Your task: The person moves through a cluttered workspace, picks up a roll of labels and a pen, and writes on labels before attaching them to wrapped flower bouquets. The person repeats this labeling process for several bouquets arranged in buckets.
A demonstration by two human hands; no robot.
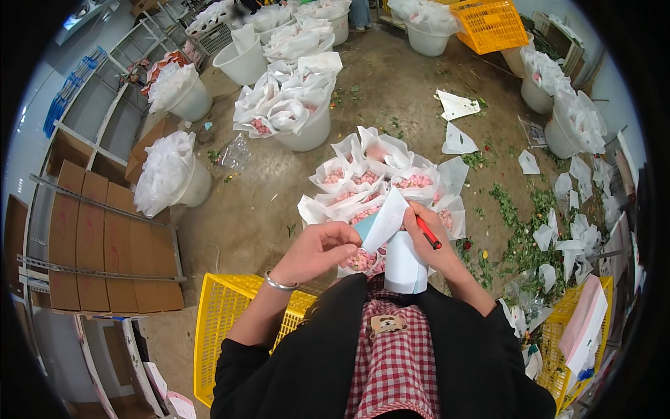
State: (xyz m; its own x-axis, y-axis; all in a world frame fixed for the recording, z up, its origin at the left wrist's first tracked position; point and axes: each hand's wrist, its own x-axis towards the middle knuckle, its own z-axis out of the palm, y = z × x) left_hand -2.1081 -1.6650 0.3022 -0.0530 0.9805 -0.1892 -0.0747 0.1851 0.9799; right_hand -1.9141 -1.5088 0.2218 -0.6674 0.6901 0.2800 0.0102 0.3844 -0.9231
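My left hand (324, 249), with a silver bangle at the wrist, has its thumb and fingertips at the lower corner of a white paper piece (390, 217) that bears handwriting. A teal face (366, 226) of paper shows behind it. My right hand (429, 235) holds a red marker pen (428, 232) across the fingers and grips the paper's right edge. Below hangs a white paper roll (404, 264), against the right hand; how it is held is partly hidden. Beneath both hands, pink flower bunches (413, 181) stand upright in white wrapping paper (335, 209).
Yellow plastic crates (225, 314) stand at my left and right (562, 335). White tubs (309, 128) of wrapped bunches stand ahead. Leaves and paper scraps (523, 220) litter the right floor. Cardboard boxes (115, 241) line the left rack. An orange crate (489, 23) rests at the back.
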